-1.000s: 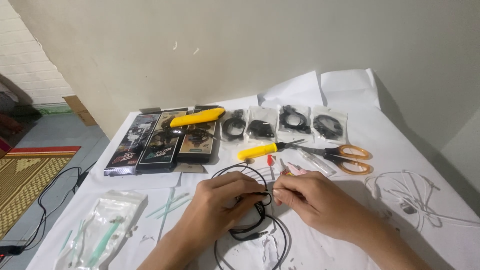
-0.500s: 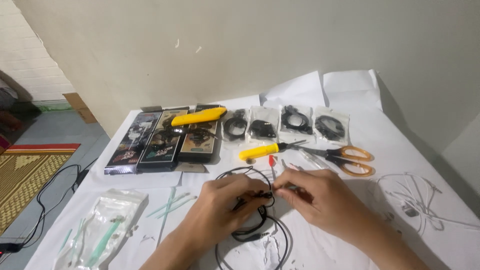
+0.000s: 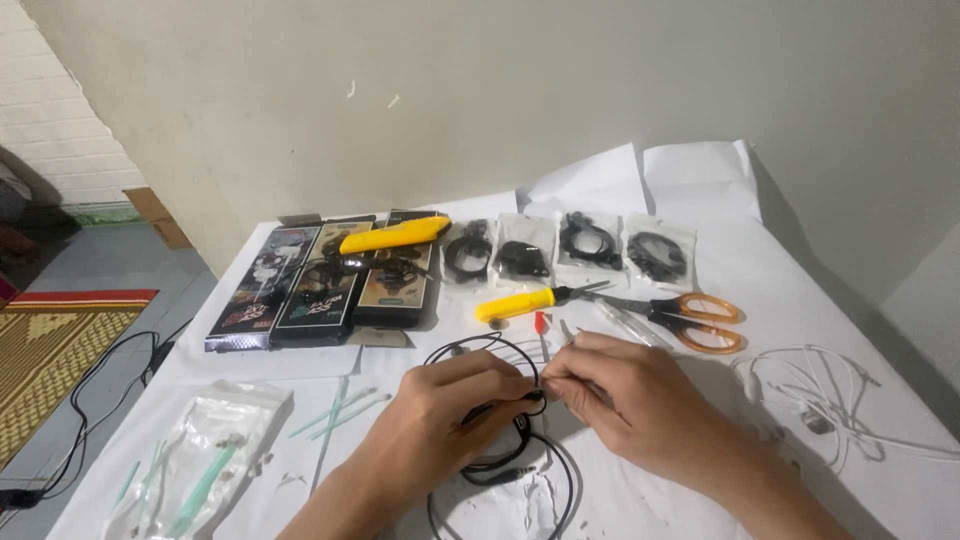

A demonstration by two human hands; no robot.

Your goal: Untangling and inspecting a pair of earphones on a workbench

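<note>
My left hand (image 3: 445, 415) and my right hand (image 3: 625, 400) meet at the middle of the white table (image 3: 780, 300). Both pinch a thin black cable (image 3: 500, 465) at about the same spot, fingertips almost touching. The cable loops out behind my left hand and coils below both hands, with a plug end lying near the coil. A small red-tipped piece (image 3: 540, 322) lies just beyond my fingers.
A yellow-handled tool (image 3: 515, 305) and orange-handled scissors (image 3: 690, 318) lie beyond my hands. Several clear bags of black cables (image 3: 590, 243), dark flat boxes (image 3: 320, 282) and a yellow cutter (image 3: 395, 235) sit farther back. White earphone wire (image 3: 820, 390) lies right; a clear bag of green sticks (image 3: 205, 460) left.
My hands have drawn closer together on the black cable. The view has shifted slightly; the things on the table stay put.
</note>
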